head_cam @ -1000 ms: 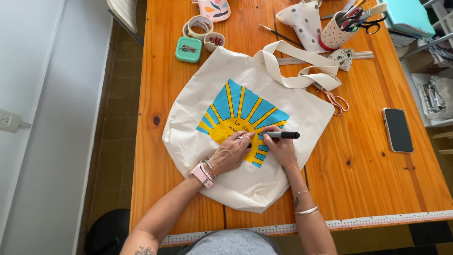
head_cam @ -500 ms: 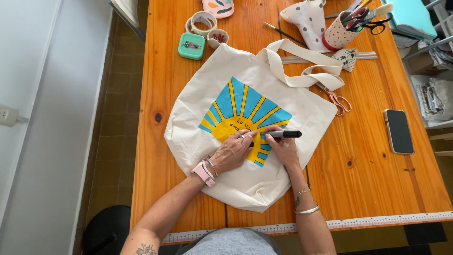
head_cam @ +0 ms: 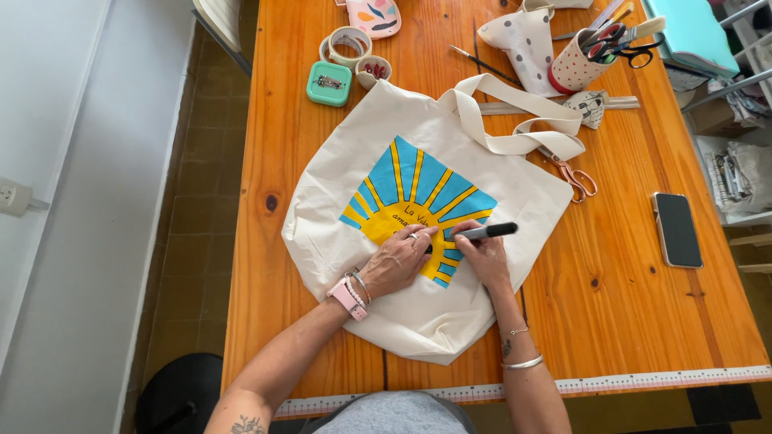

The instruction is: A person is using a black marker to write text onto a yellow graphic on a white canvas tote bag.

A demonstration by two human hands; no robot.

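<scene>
We see a black marker (head_cam: 485,232) lying nearly level over the blue and yellow sunburst print of a cream tote bag (head_cam: 338,185), which is spread flat in the middle of the wooden bench (head_cam: 643,321). Our right hand (head_cam: 481,255) has its fingers closed around the marker, while our left hand (head_cam: 398,262) presses open and flat on the print just beside it. Farther out on the bench lie scissors (head_cam: 575,177) by the bag's handles, a dark phone (head_cam: 677,229) to the right, and a green tin (head_cam: 329,83) beyond the bag.

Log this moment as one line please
left hand flat on tote bag | right hand holds black marker over sun design
</scene>
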